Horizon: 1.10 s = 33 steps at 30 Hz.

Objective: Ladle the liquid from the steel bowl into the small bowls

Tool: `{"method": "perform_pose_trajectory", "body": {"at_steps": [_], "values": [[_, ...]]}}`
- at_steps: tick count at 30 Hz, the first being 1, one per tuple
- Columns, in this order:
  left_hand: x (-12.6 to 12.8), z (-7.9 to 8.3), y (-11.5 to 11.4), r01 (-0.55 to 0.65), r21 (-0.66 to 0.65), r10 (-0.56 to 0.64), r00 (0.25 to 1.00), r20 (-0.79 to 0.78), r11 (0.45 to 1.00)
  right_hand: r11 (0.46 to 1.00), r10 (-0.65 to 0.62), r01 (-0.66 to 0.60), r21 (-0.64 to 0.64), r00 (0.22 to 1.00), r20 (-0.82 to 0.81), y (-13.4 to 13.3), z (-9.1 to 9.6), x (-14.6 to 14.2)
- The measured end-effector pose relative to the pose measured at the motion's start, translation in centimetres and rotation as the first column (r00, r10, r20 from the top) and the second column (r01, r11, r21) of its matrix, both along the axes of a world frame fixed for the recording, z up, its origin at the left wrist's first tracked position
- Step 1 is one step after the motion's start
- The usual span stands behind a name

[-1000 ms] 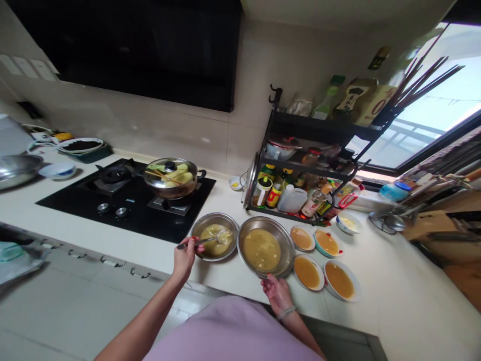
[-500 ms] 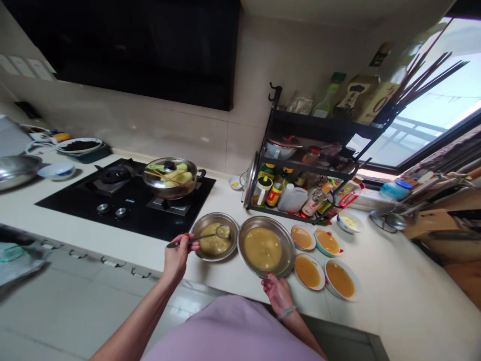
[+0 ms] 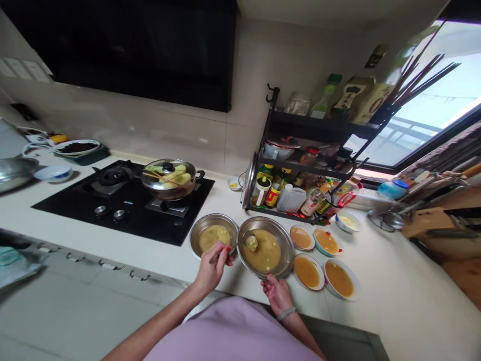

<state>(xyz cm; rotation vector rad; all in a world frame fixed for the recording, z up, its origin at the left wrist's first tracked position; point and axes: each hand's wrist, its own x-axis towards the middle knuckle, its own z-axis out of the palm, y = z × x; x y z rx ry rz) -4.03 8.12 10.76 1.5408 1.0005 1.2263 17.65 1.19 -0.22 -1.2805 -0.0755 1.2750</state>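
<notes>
My left hand [image 3: 212,265] is closed around the handle of a metal ladle [image 3: 250,241]. The ladle's cup is over the left part of a steel bowl [image 3: 286,245] and holds some pale, lumpy food. Yellowish liquid [image 3: 267,250] with pale bits fills the bottom of that bowl. At its near rim my right hand [image 3: 277,293] grips the edge, thumb uppermost. Close on the left stands another steel bowl [image 3: 196,231] with similar liquid, its near rim partly hidden by my left hand.
Several small bowls of orange-brown liquid, one a white bowl [image 3: 356,291], stand to the right. A lidded pan [image 3: 169,189] with green pieces inside sits on the black gas hob [image 3: 146,228]. Behind the bowls rises a black rack [image 3: 319,168] of bottles and jars.
The ladle has moved right, from inside the left steel bowl to over the right one, carried by my left hand. My right hand stays at the same rim.
</notes>
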Motion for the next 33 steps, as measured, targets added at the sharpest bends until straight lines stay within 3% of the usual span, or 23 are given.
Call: {"method": "perform_pose_trajectory", "body": {"at_steps": [3,5,9,11,14,19,22,24,27,30,33], "values": [[0.1,-0.4,-0.7,0.176,0.294,-0.106,0.965,-0.241,0.939,1.0,-0.016,0.016,0.001,1.0,0.001,0.0,0.0,-0.1],[-0.5,-0.6,-0.8,0.213,0.404,-0.081,0.944,-0.32,0.889,1.0,-0.021,0.021,-0.002,1.0,0.0,0.0,0.1,-0.1],[-2.9,-1.1,0.5,-0.007,0.436,0.123,0.963,-0.239,0.9,1.0,-0.024,0.024,-0.01,1.0,-0.003,0.0,0.4,-0.2],[-4.6,-1.8,1.6,-0.127,0.356,0.217,0.95,-0.226,0.926,1.0,-0.02,0.02,-0.013,1.0,0.003,0.0,0.5,-0.2],[-6.9,-3.2,2.9,-0.276,0.303,0.362,0.89,-0.279,0.912,1.0,-0.01,0.011,-0.017,1.0,0.009,0.1,0.5,-0.2],[-8.3,-5.3,3.2,-0.316,0.226,0.375,0.876,-0.305,0.922,1.0,-0.004,0.004,-0.018,1.0,0.015,0.2,0.5,-0.2],[-7.6,-6.0,2.9,-0.366,-0.018,0.357,0.917,-0.177,0.931,1.0,-0.005,0.005,-0.014,1.0,0.011,0.2,0.5,-0.2],[-7.0,-6.2,3.0,-0.382,-0.231,0.382,0.923,-0.047,0.895,1.0,-0.002,0.002,-0.014,1.0,0.009,0.2,0.5,-0.2],[-6.7,-6.3,3.3,-0.411,-0.439,0.499,0.86,0.104,0.799,1.0,0.004,-0.003,-0.021,1.0,0.011,0.1,0.3,-0.1],[-6.8,-5.8,3.4,-0.423,-0.536,0.587,0.79,0.177,0.73,0.999,0.028,-0.027,-0.027,1.0,0.01,0.1,0.2,0.1],[-7.0,-4.9,3.2,-0.411,-0.543,0.582,0.792,0.186,0.733,0.999,0.042,-0.042,-0.032,0.999,0.01,0.1,0.1,0.1]]}}
